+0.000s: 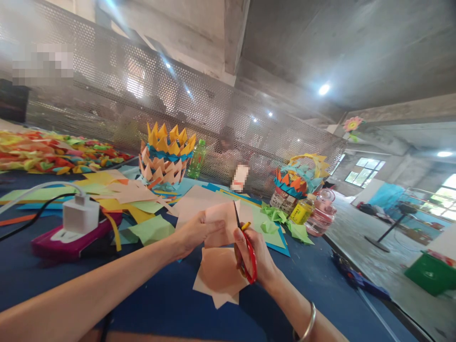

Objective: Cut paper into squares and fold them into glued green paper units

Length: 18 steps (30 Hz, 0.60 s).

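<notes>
A sheet of peach paper (228, 211) is pinched in my left hand (194, 235), with the thumb lying across its face. My right hand (260, 249) grips a pair of red-handled scissors (252, 259), whose dark blade points up along the sheet's right edge. I cannot make out whether the blades are apart. Below both hands, several cut peach paper pieces (219, 280) lie overlapped on the dark blue table (160, 299). A larger peach sheet (188, 204) lies behind my left hand.
A white charger (80, 216) sits in a purple power strip (57, 249) at left. Behind stand a folded-paper basket (166, 161), a green bottle (196, 159), another paper basket (285, 190), a yellow bottle (302, 209) and a pink jug (321, 216). Colourful folded pieces (64, 154) are heaped far left.
</notes>
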Available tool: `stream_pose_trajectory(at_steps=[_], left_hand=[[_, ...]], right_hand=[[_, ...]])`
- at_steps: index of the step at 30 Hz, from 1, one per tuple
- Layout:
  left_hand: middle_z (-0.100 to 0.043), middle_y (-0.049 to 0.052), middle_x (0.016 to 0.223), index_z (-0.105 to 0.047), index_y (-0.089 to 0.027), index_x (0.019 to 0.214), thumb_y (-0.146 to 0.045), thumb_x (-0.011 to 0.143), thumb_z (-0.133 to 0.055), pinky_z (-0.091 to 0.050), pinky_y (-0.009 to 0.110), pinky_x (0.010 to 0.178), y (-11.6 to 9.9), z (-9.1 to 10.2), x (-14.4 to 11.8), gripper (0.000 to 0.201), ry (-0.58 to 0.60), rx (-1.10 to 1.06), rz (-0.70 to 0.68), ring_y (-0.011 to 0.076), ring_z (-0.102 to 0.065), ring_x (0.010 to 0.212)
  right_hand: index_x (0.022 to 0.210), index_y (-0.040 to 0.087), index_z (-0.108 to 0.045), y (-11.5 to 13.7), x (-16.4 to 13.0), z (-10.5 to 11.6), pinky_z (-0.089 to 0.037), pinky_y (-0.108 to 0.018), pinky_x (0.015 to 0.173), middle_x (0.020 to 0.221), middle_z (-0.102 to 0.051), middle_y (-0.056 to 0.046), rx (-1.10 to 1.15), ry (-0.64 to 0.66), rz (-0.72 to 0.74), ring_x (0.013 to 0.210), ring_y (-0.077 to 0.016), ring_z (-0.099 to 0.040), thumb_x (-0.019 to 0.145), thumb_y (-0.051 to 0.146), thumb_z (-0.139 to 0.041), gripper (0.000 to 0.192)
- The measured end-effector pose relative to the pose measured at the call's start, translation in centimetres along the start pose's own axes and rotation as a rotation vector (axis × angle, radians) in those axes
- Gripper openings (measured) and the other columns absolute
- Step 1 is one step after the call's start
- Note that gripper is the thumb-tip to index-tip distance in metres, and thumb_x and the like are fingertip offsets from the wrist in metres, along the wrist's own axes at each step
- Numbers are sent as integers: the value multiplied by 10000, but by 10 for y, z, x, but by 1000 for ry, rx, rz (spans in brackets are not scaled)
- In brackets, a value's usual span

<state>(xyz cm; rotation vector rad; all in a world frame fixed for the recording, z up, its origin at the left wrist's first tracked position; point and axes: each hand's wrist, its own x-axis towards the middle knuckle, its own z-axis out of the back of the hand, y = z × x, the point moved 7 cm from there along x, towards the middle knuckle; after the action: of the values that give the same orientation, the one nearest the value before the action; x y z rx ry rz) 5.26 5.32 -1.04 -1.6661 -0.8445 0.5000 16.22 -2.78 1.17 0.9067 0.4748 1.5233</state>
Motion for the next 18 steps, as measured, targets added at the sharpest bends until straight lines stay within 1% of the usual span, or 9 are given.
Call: stream_pose_trajectory(at_steps=[4, 8, 10, 14, 18], left_hand=[[-751, 84, 1040, -722, -164, 1031, -410, 646, -791, -499, 392, 933, -2, 2, 0, 461, -23, 19, -10, 290, -676, 1019], [-748, 71, 1058, -717, -181, 1055, -400, 686, -769, -496, 372, 926, -2, -2, -3, 432, 34, 20, -8, 275, -674, 1027], [-753, 73, 1037, -717, -164, 1045, -403, 689, -765, -498, 362, 903, 0, -5, -4, 431, 47, 34, 14, 268, -683, 999], [-762, 90, 983, -722, -119, 992, -418, 667, -767, -498, 347, 849, -1, -9, -6, 444, 26, 76, 29, 259, -696, 918], [-768, 66, 947, -728, -132, 954, -399, 650, -771, -494, 323, 808, -3, -9, -6, 407, 10, 87, 17, 240, -695, 883]], right_hand=[[512, 213, -410, 1, 2, 1, -398, -204, 381, 365, -481, 2, -13, -6, 8, 342, -116, -534, 922, 673, -308, 624], [515, 213, -433, -1, 1, 2, -434, -224, 411, 390, -497, -8, 22, -2, 13, 372, -129, -555, 926, 660, -320, 618], [524, 213, -454, -3, 0, 3, -438, -231, 412, 404, -500, -9, 60, -14, 23, 382, -132, -556, 936, 640, -325, 607], [534, 220, -462, -8, -1, 2, -362, -232, 343, 379, -470, 1, 132, -26, -6, 326, -125, -503, 942, 623, -337, 588], [543, 219, -454, -16, -1, -3, -314, -228, 303, 377, -456, 9, 186, -18, -39, 297, -116, -467, 938, 633, -337, 584]])
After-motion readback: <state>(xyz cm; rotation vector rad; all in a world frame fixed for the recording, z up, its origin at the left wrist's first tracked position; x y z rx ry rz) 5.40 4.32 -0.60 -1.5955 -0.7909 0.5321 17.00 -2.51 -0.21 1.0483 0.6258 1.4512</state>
